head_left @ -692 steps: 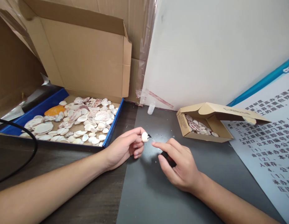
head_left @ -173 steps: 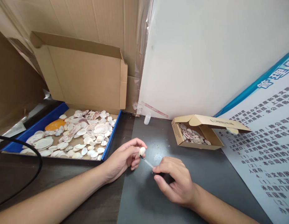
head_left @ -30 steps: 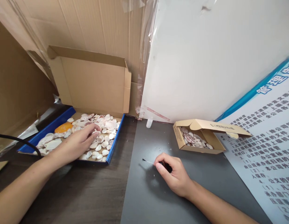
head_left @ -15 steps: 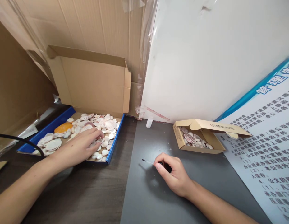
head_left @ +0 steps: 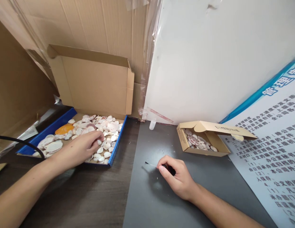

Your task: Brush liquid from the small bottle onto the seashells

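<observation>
My left hand (head_left: 81,147) is over the blue-sided cardboard box (head_left: 118,139), among the white shells (head_left: 107,146) in it. Its fingers are bent and drawn together; whatever is between the fingertips is hidden. An orange shell (head_left: 64,129) lies behind that hand, at the box's left side. Above the grey mat, my right hand (head_left: 174,177) is closed around a small brush (head_left: 151,164) with a thin pale stem and a dark tip pointing left. The brush's black handle is mostly inside the palm.
A smaller tan box (head_left: 204,153) with a half-raised lid holds several shells at the back right of the grey mat (head_left: 147,202). Near the wall stands a small translucent cup (head_left: 152,124). A black cable (head_left: 21,139) crosses the blue box's left corner. A printed poster (head_left: 276,133) is at right.
My left hand has shifted slightly left and its fingers have drawn closer together, uncovering more shells at its right. My right hand and the brush stay in place.
</observation>
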A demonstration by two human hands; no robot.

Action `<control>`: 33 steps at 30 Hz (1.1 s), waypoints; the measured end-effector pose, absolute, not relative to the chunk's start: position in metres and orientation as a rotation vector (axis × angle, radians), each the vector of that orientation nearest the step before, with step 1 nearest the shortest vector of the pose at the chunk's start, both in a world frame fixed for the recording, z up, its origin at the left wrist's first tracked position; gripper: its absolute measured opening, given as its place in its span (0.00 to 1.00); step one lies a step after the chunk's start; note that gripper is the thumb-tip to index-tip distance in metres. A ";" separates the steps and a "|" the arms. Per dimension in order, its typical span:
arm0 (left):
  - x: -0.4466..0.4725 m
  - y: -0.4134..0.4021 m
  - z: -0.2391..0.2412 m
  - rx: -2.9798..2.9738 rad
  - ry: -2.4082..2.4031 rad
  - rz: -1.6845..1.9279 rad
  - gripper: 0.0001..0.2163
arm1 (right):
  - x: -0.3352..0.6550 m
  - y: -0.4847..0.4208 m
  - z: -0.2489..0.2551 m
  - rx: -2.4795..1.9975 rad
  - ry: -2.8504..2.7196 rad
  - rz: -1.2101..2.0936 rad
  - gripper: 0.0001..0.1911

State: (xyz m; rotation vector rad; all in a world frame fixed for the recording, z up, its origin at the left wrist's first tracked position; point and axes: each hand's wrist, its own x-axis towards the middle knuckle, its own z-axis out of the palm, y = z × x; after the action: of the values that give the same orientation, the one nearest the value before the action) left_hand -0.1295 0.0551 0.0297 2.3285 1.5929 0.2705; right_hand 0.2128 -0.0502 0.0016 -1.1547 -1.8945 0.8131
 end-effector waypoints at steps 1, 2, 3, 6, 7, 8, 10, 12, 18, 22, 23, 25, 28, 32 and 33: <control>-0.130 0.055 0.030 2.325 1.595 0.277 0.10 | 0.213 -0.050 0.002 -1.155 -1.895 0.810 0.10; -0.130 0.055 0.030 2.324 1.594 0.286 0.10 | 0.213 -0.050 0.002 -1.156 -1.895 0.808 0.10; -0.130 0.055 0.031 2.324 1.593 0.293 0.10 | 0.213 -0.050 0.002 -1.157 -1.895 0.805 0.10; -0.131 0.054 0.032 2.322 1.613 0.282 0.09 | 0.212 -0.050 0.002 -1.158 -1.896 0.797 0.10; -0.131 0.054 0.032 2.323 1.620 0.271 0.09 | 0.213 -0.050 0.002 -1.160 -1.896 0.793 0.10; -0.131 0.054 0.032 2.326 1.622 0.260 0.09 | 0.213 -0.050 0.002 -1.163 -1.897 0.790 0.10; -0.131 0.054 0.032 2.329 1.610 0.253 0.09 | 0.213 -0.050 0.001 -1.167 -1.900 0.786 0.11; -0.131 0.054 0.031 2.325 1.587 0.266 0.09 | 0.213 -0.050 0.001 -1.166 -1.902 0.788 0.11; -0.131 0.055 0.027 2.407 1.531 0.335 0.12 | 0.212 -0.050 0.002 -1.145 -1.902 0.796 0.09; -0.130 0.056 0.024 2.410 1.551 0.310 0.13 | 0.211 -0.050 0.002 -1.143 -1.897 0.790 0.09; -0.131 0.056 0.023 2.407 1.552 0.308 0.13 | 0.211 -0.050 0.002 -1.144 -1.897 0.791 0.09; -0.131 0.056 0.022 2.408 1.538 0.314 0.12 | 0.212 -0.050 0.002 -1.147 -1.896 0.794 0.09; -0.133 0.057 0.021 2.418 1.527 0.357 0.12 | 0.212 -0.049 0.001 -1.148 -1.896 0.799 0.09; -0.135 0.059 0.022 2.406 1.480 0.419 0.13 | 0.212 -0.050 0.002 -1.138 -1.893 0.808 0.09; -0.135 0.058 0.022 2.400 1.464 0.424 0.13 | 0.212 -0.050 0.002 -1.137 -1.892 0.807 0.09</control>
State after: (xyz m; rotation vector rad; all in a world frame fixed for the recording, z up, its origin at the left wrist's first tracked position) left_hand -0.1351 0.0585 0.0223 2.3996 1.4641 0.4239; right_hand 0.2121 -0.0498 0.0018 -1.1367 -1.8920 0.8069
